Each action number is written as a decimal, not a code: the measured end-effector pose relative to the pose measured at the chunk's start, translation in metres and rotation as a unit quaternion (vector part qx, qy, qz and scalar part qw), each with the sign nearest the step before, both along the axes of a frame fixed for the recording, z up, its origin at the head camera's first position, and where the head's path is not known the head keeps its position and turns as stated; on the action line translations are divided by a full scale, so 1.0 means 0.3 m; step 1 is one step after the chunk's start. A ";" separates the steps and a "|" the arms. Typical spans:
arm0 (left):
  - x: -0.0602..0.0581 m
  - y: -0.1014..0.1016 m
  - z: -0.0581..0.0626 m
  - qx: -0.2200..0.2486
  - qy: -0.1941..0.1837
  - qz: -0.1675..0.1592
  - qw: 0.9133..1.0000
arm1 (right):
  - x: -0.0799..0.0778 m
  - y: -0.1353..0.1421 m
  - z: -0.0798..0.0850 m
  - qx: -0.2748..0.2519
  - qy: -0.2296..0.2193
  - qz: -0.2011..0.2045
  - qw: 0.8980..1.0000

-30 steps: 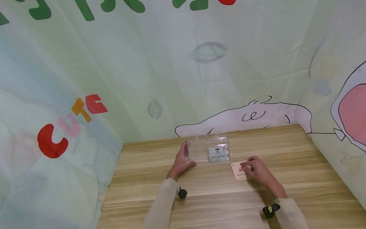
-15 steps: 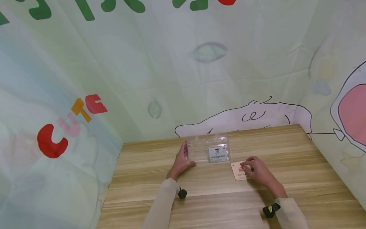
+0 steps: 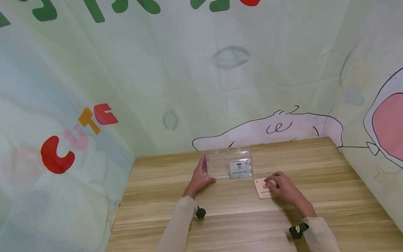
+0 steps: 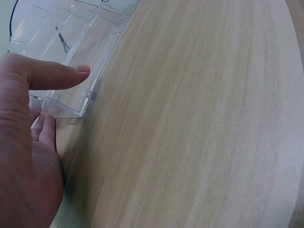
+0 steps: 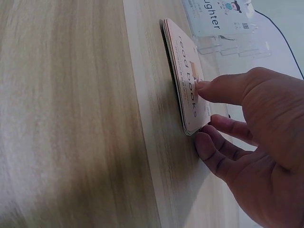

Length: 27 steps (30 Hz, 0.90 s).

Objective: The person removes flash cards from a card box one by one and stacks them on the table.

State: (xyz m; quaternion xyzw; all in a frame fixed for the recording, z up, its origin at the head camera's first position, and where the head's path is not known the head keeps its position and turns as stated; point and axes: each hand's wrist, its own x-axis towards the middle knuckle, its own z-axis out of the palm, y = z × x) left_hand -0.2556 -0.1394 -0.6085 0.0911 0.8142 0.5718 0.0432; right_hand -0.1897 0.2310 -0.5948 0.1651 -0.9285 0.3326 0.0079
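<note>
A clear plastic card holder [image 3: 218, 170] with two side-by-side sections stands near the far edge of the wooden table. Its right section holds a light-blue flash card [image 3: 240, 173] printed "daughter". My left hand [image 3: 199, 177] grips the holder's left end, thumb at the lower front and fingers around the side; the left wrist view shows the thumb across the clear front. Just right of the holder lies a short stack of peach flash cards [image 5: 183, 71], the top one reading "read books". My right hand [image 3: 284, 188] holds the stack's right side, thumb on top and fingers at the edge.
The wood-grain table [image 3: 226, 224] runs up to a pale green printed cloth backdrop [image 3: 176, 87] with cartoon shapes and coloured letters. A small black device [image 3: 200, 212] sits on the left wrist and another black device [image 3: 297, 231] on the right.
</note>
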 end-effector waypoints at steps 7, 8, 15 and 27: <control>0.031 0.009 0.079 0.005 -0.003 -0.011 1.000 | -0.002 -0.003 0.003 -0.003 -0.004 -0.007 1.000; 0.040 0.009 0.100 0.002 -0.005 -0.014 1.000 | -0.004 -0.003 0.004 -0.002 -0.004 -0.008 1.000; 0.076 0.012 0.162 0.006 0.001 -0.015 1.000 | -0.034 -0.023 0.028 -0.014 0.018 -0.010 1.000; 0.008 0.001 0.020 -0.004 -0.010 -0.001 1.000 | -0.072 -0.119 0.067 -0.068 0.030 0.012 0.997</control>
